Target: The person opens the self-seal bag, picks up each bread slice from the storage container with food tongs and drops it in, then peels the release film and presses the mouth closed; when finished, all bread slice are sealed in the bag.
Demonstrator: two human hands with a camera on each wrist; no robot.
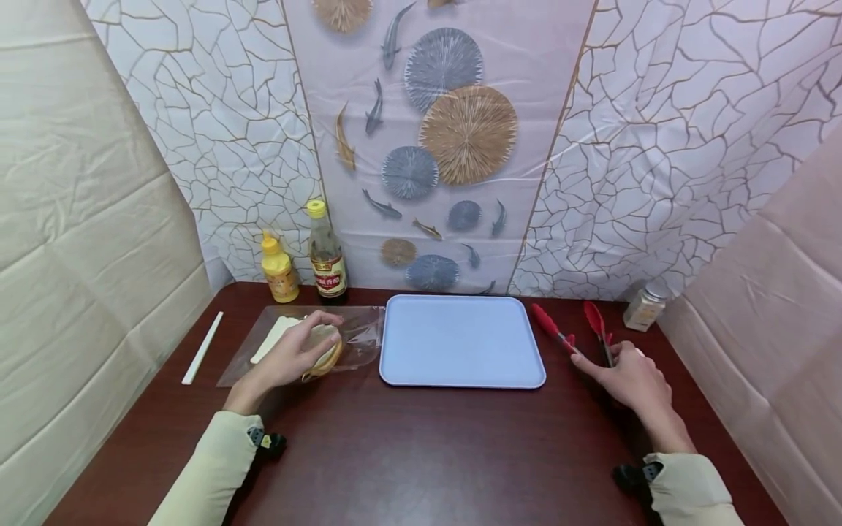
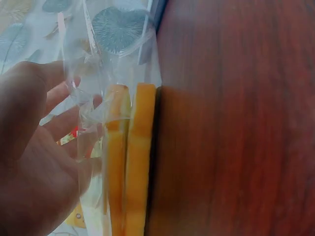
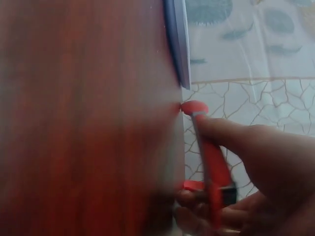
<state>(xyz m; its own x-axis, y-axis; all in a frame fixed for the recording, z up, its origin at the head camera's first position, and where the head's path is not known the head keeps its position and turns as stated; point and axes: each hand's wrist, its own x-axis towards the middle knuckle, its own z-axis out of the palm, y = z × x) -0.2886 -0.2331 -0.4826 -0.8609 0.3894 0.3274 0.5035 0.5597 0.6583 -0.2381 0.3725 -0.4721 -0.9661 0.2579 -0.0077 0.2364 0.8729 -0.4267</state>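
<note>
My left hand (image 1: 296, 354) reaches over a clear plastic bag (image 1: 362, 325) that holds bread slices (image 2: 138, 157) with golden crusts. In the left wrist view, its thumb and fingers are spread apart beside the bag. Part of the bread is hidden under the hand in the head view. On the right side of the table, my right hand (image 1: 634, 376) grips red-tipped tongs (image 1: 595, 321), the thumb on one arm and the fingers at the other. The tongs' arms are spread wide, their tips pointing toward the back wall.
A light blue tray (image 1: 460, 340) lies between the hands. A yellow squeeze bottle (image 1: 280, 274) and a dark sauce bottle (image 1: 327, 263) stand at the back left. A white stick (image 1: 202, 348) lies far left; a small seasoning jar (image 1: 646, 307) stands at the back right.
</note>
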